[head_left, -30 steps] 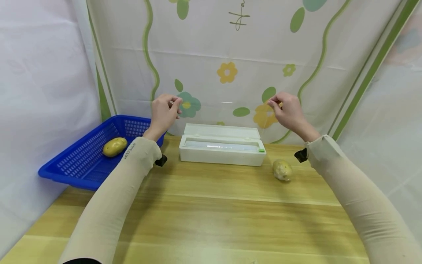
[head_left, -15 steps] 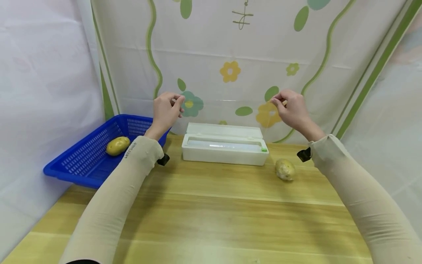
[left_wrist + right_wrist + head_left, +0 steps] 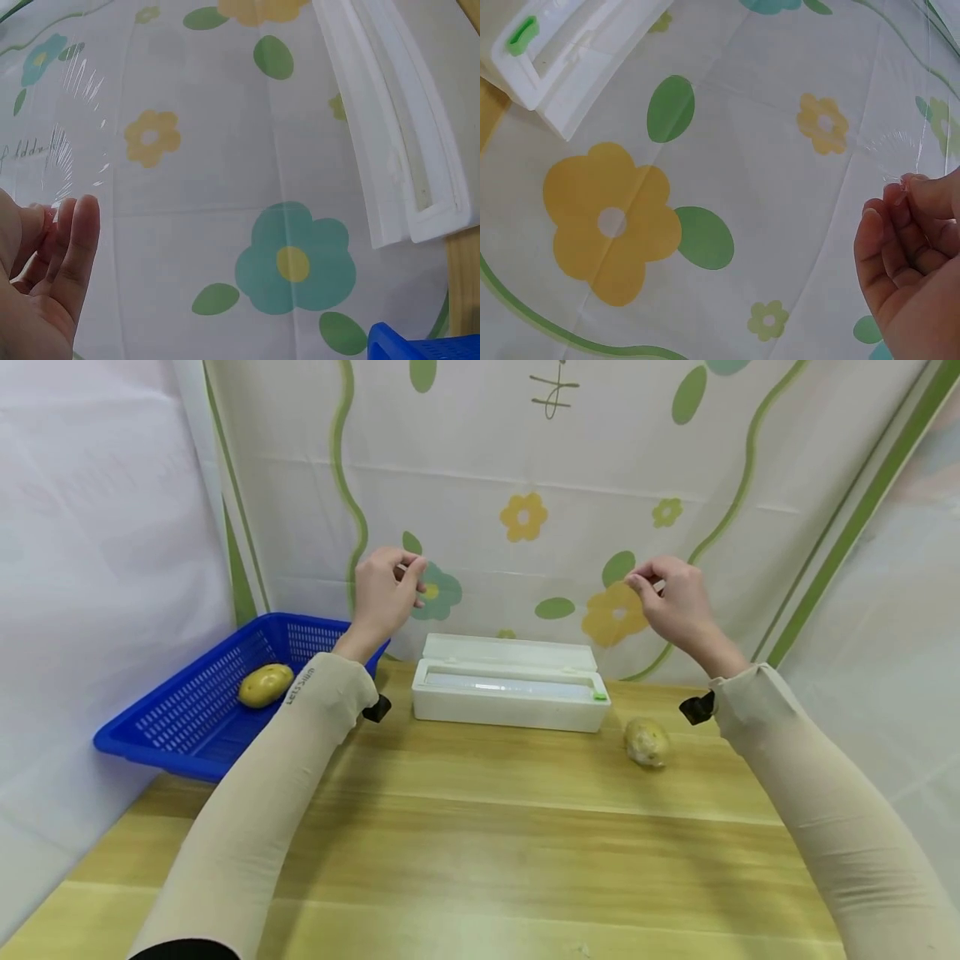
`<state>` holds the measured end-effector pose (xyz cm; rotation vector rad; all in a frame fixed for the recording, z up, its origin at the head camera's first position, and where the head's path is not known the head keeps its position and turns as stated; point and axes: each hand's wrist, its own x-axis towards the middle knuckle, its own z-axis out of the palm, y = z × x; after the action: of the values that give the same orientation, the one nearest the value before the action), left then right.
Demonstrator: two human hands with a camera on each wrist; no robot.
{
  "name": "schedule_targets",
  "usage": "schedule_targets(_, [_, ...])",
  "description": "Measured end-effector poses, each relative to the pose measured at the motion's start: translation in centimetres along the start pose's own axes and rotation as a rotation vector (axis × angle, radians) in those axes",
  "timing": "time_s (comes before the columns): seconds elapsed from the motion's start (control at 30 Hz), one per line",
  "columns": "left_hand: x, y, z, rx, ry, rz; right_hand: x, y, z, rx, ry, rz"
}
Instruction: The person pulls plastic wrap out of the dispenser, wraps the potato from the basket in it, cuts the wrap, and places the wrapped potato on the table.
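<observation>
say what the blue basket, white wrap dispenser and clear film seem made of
Blue basket: probably moulded plastic, smooth and faintly glossy, judging by its even colour and regular slots. White wrap dispenser: likely rigid plastic, satin, from its clean edges and uniform surface; coated metal isn't ruled out. Clear film: apparently thin plastic, glossy, see-through with bright creases.

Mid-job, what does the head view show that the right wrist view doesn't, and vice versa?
Only the head view shows the left hand, the basket with one potato inside, and another potato on the table. Only the right wrist view makes out creases in the clear film that the right hand pinches. Both show that hand, the white box with its green slider, some table and the flowered cloth.
</observation>
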<state>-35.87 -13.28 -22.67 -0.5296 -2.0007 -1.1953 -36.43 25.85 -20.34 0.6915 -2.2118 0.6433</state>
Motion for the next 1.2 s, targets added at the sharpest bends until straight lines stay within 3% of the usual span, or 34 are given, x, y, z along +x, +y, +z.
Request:
schedule_targets(0.47, [0.3, 0.5, -0.3, 0.037, -0.011, 0.021, 0.3, -0.7, -0.8, -0.002, -0.043, 0.066])
schedule_targets(0.73, [-0.5, 0.4, -0.3, 0.034, -0.002, -0.005, -0.3, -0.9, -1.1, 0.034, -0.075, 0.100])
schedule_targets(0.93, [0.3, 0.9, -0.4, 0.068, 0.023, 0.032, 0.8, -1.0, -1.4, 0.046, -0.082, 0.121])
schedule_targets(1.2, [1.0, 1.2, -0.1, 0.035, 0.018, 0.012, 1.1, -1.2, -1.8, 0.044, -0.067, 0.125])
